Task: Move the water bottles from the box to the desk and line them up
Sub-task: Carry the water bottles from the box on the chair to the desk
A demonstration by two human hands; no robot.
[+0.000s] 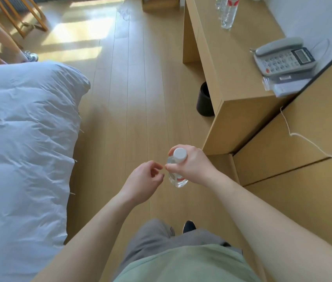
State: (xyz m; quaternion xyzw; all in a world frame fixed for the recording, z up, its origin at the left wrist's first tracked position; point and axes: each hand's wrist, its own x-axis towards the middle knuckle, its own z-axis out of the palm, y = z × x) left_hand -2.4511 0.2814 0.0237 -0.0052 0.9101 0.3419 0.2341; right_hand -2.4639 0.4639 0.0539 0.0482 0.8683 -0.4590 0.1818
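Note:
My right hand (191, 165) grips a clear water bottle (178, 180) with a white cap near its top, holding it upright above the wooden floor. Just left of it, my left hand (143, 180) is empty, fingers loosely curled and apart, fingertips almost touching the bottle. On the far end of the wooden desk (232, 58) stand a few clear bottles (229, 13) close together, one with a red label. The box is not clearly in view.
A bed with a white duvet (24, 139) fills the left side. On the desk's near end sits a grey telephone (283, 57). Under the desk stands a black bin (204, 100). A low wooden cabinet (303, 149) with a white cord is at my right. Another person's foot (31, 57) shows far left.

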